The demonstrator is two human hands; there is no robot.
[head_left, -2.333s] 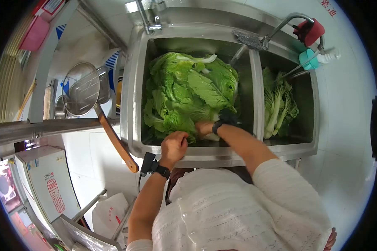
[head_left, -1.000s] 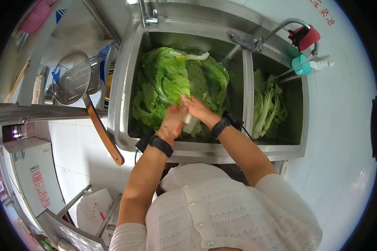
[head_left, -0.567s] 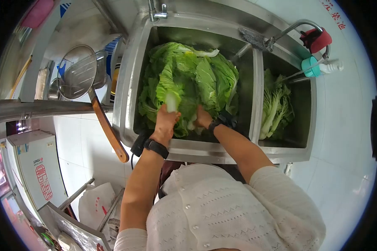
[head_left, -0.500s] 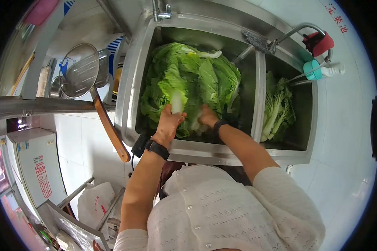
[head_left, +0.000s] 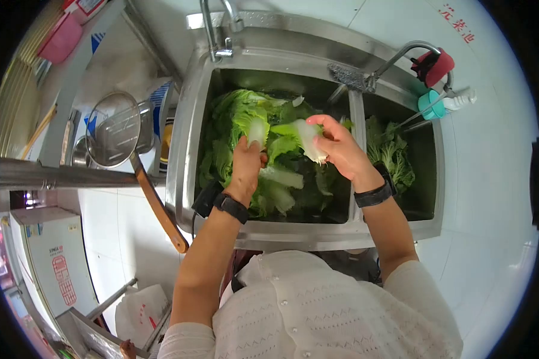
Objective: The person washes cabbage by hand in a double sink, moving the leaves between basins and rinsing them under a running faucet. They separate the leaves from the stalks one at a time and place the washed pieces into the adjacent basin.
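Note:
Over the left sink basin [head_left: 350, 197], both my hands hold pale-stemmed leaves. My left hand [head_left: 245, 164] is closed around the white stalk of a green cabbage leaf [head_left: 256, 124]. Just to its right, my right hand [head_left: 344, 152] pinches another cabbage leaf [head_left: 307, 141] by its broad white base, which is raised above the water. More loose cabbage leaves [head_left: 230, 113] float and lie underneath, some of them submerged. One white stalk [head_left: 281, 178] shows in the water below my hands.
Chopped-looking greens [head_left: 398, 158] sit in the right basin. A wire strainer [head_left: 115, 128] with a wooden handle rests at the left. Faucets [head_left: 212, 36] rise at the back; a scrubber [head_left: 347, 76] lies on the ledge by a teal cup [head_left: 431, 106].
My right hand has come up out of the water and moved right, now with a leaf in it. My left hand keeps its leaf. The leaves have spread apart, and the view has shifted slightly.

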